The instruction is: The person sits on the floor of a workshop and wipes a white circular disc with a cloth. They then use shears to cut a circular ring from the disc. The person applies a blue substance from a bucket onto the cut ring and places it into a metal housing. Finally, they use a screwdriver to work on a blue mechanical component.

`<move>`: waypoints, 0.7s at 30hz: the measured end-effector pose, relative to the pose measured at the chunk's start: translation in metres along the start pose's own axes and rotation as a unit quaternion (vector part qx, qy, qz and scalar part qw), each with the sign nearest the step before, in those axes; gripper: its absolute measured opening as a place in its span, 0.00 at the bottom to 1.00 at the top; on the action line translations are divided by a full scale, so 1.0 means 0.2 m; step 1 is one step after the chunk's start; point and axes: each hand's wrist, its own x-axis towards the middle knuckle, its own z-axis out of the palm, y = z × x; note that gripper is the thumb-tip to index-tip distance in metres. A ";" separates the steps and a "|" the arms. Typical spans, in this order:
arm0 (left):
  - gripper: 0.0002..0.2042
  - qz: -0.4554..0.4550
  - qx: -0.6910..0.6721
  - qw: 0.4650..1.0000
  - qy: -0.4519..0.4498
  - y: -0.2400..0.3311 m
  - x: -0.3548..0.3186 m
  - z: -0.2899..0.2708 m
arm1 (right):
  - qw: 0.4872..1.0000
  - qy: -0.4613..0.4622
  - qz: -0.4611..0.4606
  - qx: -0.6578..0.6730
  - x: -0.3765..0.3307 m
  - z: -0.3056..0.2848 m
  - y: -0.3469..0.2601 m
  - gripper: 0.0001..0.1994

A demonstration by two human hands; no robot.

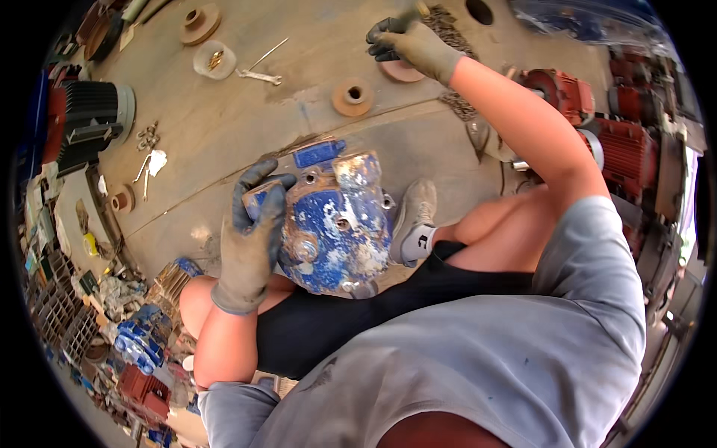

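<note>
A cast-metal housing (336, 228) with worn, flaking blue paint rests in front of me, close to my knees. My left hand (250, 239), in a grey-and-black work glove, is closed on a protruding block at the housing's left side, thumb and fingers on either side of it. Farther off at the upper right, my gloved right hand (411, 48) is raised away from the housing with its fingers curled. A blurred brownish object shows at its upper edge; I cannot make out its kind. Below that hand lies a round rusty flange (402, 71), partly hidden by it.
Beyond the housing lie a flanged hub (352, 97), a wrench (260, 76), a bowl of brass-coloured parts (215, 60) and a heap of chain (454, 33). Red motors (627, 157) line the right side. A black-finned motor (88, 119) stands left, above cluttered parts and crates (67, 306).
</note>
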 end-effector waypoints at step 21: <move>0.32 0.085 -0.013 0.995 -0.055 0.02 0.11 -0.11 | 0.968 -0.087 -0.233 -0.029 -1.03 0.49 -0.81 0.23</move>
